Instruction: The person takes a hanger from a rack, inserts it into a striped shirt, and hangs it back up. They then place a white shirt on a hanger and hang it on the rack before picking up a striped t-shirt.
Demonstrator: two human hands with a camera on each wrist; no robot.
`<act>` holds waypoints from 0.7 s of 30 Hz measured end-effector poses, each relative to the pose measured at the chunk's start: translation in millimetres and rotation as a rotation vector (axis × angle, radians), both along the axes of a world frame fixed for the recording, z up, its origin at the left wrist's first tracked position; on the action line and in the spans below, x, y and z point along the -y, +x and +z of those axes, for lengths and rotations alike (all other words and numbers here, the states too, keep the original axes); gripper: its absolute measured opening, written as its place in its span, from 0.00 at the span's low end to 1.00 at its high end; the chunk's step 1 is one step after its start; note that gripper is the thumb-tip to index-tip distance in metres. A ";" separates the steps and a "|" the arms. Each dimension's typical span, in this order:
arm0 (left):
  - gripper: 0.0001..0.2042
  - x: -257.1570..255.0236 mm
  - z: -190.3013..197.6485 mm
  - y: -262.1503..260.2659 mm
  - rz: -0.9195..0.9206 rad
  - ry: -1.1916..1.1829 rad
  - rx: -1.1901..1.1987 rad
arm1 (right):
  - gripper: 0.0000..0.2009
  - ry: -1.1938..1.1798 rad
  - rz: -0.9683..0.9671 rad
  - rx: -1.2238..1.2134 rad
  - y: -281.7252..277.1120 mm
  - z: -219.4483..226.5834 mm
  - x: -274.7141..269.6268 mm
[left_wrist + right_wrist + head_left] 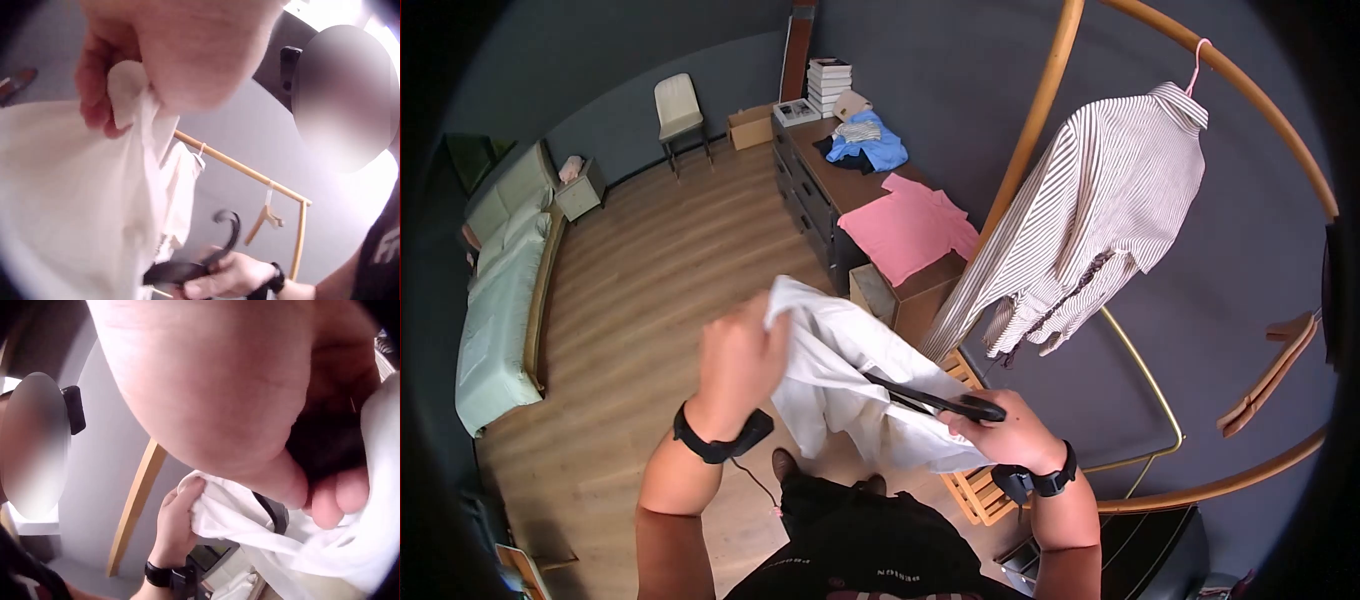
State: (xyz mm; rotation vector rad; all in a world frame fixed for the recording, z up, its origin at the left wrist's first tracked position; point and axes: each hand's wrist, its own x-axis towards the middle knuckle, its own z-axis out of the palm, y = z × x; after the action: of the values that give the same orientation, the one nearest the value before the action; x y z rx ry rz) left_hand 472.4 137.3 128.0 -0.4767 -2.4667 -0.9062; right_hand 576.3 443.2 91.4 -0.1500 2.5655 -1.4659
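A white garment (850,375) hangs bunched between the two hands in the head view. My left hand (745,345) grips it by its upper left edge; in the left wrist view a fold of the fabric pokes out between thumb and curled fingers. My right hand (1008,432) holds a black clothes hanger (935,400) near its hook end. One arm of the hanger reaches left into the garment, where its tip is covered by fabric. The hook (234,234) curls upward in the left wrist view. White cloth also lies against the right fingers (325,506).
A striped shirt (1120,180) hangs from a wooden rack (1040,100) on the right, beside bare wooden hangers (1270,375). Behind the garment stands a dresser (820,165) with a pink T-shirt (910,228). A slatted wooden stool (980,495) is below my right hand. A bed (505,310) stands far left.
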 end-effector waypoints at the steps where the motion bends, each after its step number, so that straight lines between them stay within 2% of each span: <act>1: 0.07 -5.2 -1.1 6.0 -0.088 -0.055 -0.029 | 0.10 0.114 0.034 -0.054 -2.0 1.9 4.4; 2: 0.07 -9.8 -3.4 12.5 -0.240 -0.114 -0.023 | 0.09 0.228 0.068 -0.111 -5.1 4.8 8.9; 4: 0.09 -23.0 0.7 25.2 -0.556 -0.200 0.046 | 0.08 0.230 0.075 -0.149 -9.1 14.2 17.8; 6: 0.12 -36.0 -6.5 34.8 -0.624 -0.164 0.194 | 0.09 -0.011 0.043 -0.217 -10.4 21.5 22.2; 8: 0.14 -30.3 3.9 37.7 -0.628 -0.194 0.161 | 0.09 -0.015 0.081 -0.208 -11.5 19.9 13.9; 10: 0.16 -21.2 5.4 36.1 -0.630 -0.224 0.125 | 0.07 -0.208 -0.003 -0.137 -11.3 27.4 10.7; 11: 0.17 -14.4 -1.4 34.6 -0.583 -0.131 0.066 | 0.08 -0.202 0.035 -0.278 -15.7 21.2 5.3; 12: 0.18 -6.8 -10.3 33.8 -0.534 -0.040 0.008 | 0.08 -0.202 0.036 -0.278 -14.5 23.5 1.6; 13: 0.22 1.7 -24.5 34.2 -0.353 0.033 0.043 | 0.08 -0.217 0.020 -0.257 -12.3 28.0 -1.4; 14: 0.22 5.7 -35.6 33.2 -0.352 0.031 0.043 | 0.09 -0.234 0.002 -0.235 -10.5 31.9 -3.3; 16: 0.27 10.9 -55.2 29.7 0.003 0.164 -0.218 | 0.09 -0.259 -0.010 -0.250 -8.7 37.3 -5.4; 17: 0.31 14.2 -69.5 30.5 0.003 0.170 -0.157 | 0.09 -0.270 -0.043 -0.239 -7.6 39.7 -6.6; 21: 0.33 8.9 -99.0 54.3 0.048 0.127 -0.202 | 0.09 -0.369 -0.107 -0.240 -6.4 40.9 -9.6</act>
State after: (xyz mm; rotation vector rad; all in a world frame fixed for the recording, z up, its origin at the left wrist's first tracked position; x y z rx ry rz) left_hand 526.7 128.4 29.0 -0.4406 -2.2143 -0.9397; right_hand 569.8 452.8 132.3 -0.2554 2.4808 -2.0674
